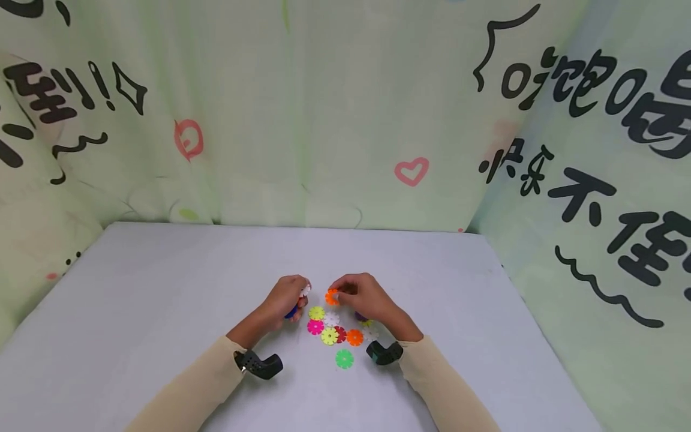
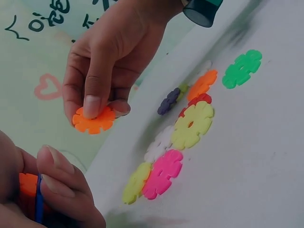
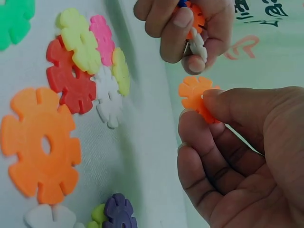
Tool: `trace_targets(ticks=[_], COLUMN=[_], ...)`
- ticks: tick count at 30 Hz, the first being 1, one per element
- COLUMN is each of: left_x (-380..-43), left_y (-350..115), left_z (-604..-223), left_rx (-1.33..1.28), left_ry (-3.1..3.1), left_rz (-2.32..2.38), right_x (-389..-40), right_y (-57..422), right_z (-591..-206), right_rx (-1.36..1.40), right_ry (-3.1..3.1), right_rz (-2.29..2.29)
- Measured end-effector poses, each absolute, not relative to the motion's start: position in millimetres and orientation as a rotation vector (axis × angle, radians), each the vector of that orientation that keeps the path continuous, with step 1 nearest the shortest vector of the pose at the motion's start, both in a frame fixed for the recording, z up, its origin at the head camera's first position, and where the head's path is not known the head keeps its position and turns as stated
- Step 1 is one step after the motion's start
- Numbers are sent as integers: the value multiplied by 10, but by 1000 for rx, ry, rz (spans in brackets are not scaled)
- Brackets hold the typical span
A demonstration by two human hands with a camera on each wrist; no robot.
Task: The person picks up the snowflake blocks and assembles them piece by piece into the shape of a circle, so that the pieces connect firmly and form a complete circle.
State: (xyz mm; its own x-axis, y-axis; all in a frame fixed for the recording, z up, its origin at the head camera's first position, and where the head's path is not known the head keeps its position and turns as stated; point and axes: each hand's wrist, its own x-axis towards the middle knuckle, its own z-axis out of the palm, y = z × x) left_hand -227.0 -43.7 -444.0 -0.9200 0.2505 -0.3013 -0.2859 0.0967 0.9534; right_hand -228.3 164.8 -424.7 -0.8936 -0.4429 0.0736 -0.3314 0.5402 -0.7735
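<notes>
My right hand pinches an orange notched snowflake disc between thumb and fingers, raised above the table. Facing it, my left hand grips a small cluster of similar discs: a white one, an orange one and a blue one. The fingers partly cover this cluster, so how its pieces join is hard to see. A short gap separates the right hand's disc from the cluster. Below and between the hands lie loose discs, among them a pink one and a red one.
On the white table more discs lie close together, some overlapping: yellow, orange, purple and white. A green disc lies nearest me, apart from the others. Printed curtains stand behind and beside the table.
</notes>
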Motion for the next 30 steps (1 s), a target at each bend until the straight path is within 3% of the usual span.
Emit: trace_targets(ticks=[30], left_x=[-2192], left_y=[-310], left_z=[-4417], left_rx=[-23], left_ry=[1999], left_rz=[1883], right_x=[-2292], right_y=[1525], right_z=[-4222], right_rx=[-548], right_ry=[2665], right_rz=[-1521])
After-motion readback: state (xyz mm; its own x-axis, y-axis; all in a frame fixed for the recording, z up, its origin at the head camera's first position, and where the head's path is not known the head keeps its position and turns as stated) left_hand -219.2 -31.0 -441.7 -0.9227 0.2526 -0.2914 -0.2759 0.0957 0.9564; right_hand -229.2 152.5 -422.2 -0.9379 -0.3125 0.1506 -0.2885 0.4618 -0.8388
